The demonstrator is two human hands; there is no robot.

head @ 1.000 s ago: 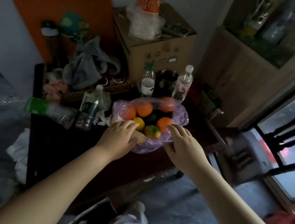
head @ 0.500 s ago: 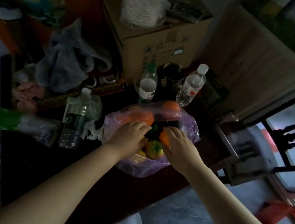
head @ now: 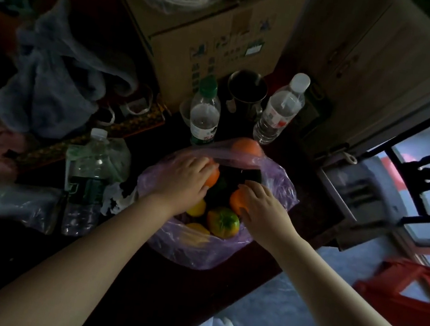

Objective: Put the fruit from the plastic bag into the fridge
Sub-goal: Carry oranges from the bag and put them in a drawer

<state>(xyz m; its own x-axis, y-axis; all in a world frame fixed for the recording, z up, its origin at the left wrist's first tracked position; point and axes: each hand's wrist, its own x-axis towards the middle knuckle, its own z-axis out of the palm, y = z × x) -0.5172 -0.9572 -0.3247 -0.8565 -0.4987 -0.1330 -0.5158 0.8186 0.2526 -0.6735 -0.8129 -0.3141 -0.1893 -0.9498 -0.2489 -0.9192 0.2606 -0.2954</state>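
Observation:
A purple plastic bag (head: 195, 254) lies open on the dark table (head: 152, 286), holding several fruits. My left hand (head: 183, 180) is inside the bag, its fingers curled over an orange (head: 213, 177). My right hand (head: 263, 205) grips another orange (head: 237, 199) at the bag's right side. Between my wrists sit a green-and-orange fruit (head: 223, 222) and two yellow fruits (head: 198, 208). One more orange (head: 246, 147) shows through the bag's far rim. No fridge is in view.
Two upright water bottles (head: 204, 114) (head: 281, 108) and a metal mug (head: 247, 90) stand just behind the bag, in front of a cardboard box (head: 210, 32). Bottles and crumpled bags (head: 88, 172) crowd the table's left. A red stool (head: 410, 295) stands on the floor at right.
The camera has come closer and tilted down. Both hands moved from the bag's near rim deeper into it, and each now curls over an orange.

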